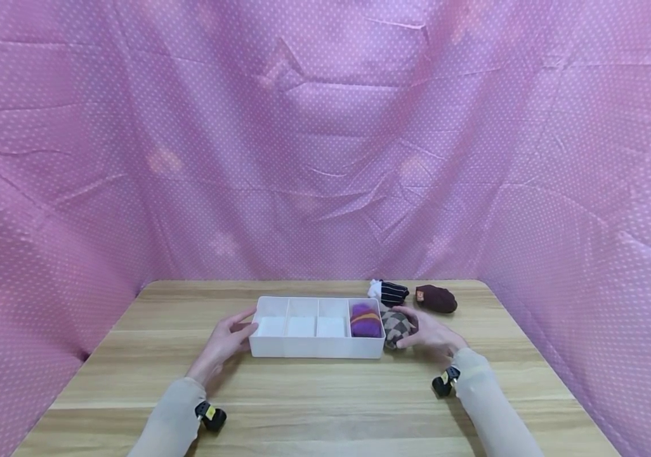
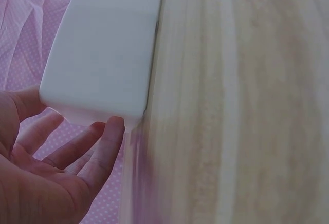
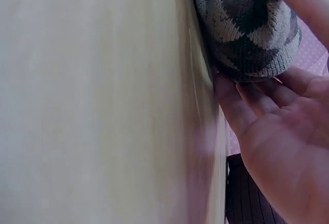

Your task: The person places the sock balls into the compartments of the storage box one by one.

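A white box with several compartments in a row stands on the table. A rolled purple sock with an orange stripe lies in its right-hand compartment. My left hand is at the box's left end; in the left wrist view its fingertips touch the end wall, with the thumb by the upper corner. Against the box's right end lies a rolled checkered knit sock. My right hand holds this sock between thumb and fingers, the fingertips low against it near the tabletop.
Behind the right hand lie a rolled black striped sock with a white end and a dark brown rolled sock with a small orange label. The wooden table is bordered by a pink dotted cloth.
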The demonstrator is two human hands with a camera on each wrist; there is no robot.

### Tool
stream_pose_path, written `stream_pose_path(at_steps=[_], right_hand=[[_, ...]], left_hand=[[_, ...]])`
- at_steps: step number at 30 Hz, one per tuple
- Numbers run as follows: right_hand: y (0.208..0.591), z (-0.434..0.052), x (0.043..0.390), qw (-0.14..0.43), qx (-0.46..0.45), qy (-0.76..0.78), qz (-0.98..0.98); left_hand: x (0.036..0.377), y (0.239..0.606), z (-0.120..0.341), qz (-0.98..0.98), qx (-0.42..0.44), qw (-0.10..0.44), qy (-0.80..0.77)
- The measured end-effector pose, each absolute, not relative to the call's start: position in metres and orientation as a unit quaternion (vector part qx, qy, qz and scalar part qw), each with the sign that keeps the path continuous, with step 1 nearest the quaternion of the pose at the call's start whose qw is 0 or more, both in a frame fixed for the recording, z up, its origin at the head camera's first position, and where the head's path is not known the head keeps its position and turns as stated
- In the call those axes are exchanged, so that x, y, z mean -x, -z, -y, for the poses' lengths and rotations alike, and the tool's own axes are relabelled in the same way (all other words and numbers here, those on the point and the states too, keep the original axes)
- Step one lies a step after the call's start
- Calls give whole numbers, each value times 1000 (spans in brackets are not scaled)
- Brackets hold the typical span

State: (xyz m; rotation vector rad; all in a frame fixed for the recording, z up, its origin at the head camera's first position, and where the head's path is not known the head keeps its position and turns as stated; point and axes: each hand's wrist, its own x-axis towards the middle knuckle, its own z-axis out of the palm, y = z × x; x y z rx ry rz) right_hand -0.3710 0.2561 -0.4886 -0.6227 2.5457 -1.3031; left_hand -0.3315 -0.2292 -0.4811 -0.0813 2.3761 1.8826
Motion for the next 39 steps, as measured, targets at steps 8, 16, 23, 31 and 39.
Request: stream_pose_path(at_steps=[8,16,23,31,39], right_hand=[[491,-254,373,102,221,432,-868],[489,-254,374,94,206,416,-880],[487,-253,373,84,176,409,-892],[487,-253,372,76,144,449,-878],[482,-258,372,34,132,487,-863]], left_hand=[[332,481,230,-784,25,53,-618],[333,479,229,-784,27,57,-618],[332,478,227,-778,28,54,-626],[329,478,225,-782,28,54,-620],[328,478,224,-780,21,45,-624]])
